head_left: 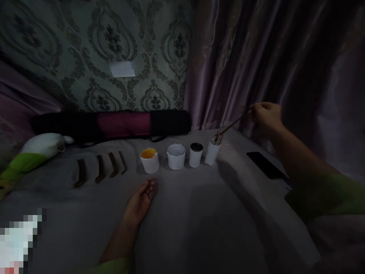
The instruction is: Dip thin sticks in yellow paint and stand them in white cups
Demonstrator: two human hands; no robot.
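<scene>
My right hand [266,114] is raised at the right, its fingers pinched on the upper end of a thin brown stick [232,126]. The stick slants down to the mouth of a tall white container [212,151] that holds several similar thin pieces. Whether the stick's lower tip is inside the container or just above it, I cannot tell. Low over the grey sheet, my left hand [142,201] is empty, with loosely curled fingers. Closest to it is a white tub [150,163] with orange contents. Beside that stand a wider white tub [176,159] and a dark-topped white cup [195,156].
Several brown, bent-ended pieces [99,169] lie in a row at left, near a white and green plush toy [40,150]. A black and maroon rolled bag [122,125] lies along the wall. A dark phone [264,164] lies under my right forearm. Curtains [228,64] hang behind.
</scene>
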